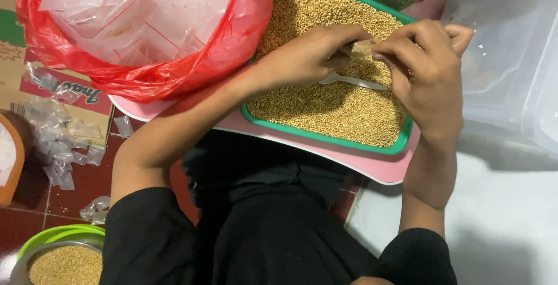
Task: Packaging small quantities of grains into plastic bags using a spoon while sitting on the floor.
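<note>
Fingers of both the left hand (314, 52) and the right hand (427, 64) are pinched shut on a small clear plastic pouch of seeds (363, 47), held between them. A white plastic spoon (351, 80) is gripped under the left fingers. Directly below lies a green rectangular tray of tan seeds (331, 110); a red plastic bag of clear pouches (139, 29) sits left.

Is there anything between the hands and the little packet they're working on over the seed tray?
Nothing visible. The left hand and right hand both pinch the small packet directly, above the green tray of seeds. A white spoon lies under the hands, but not between them and the packet.
</note>
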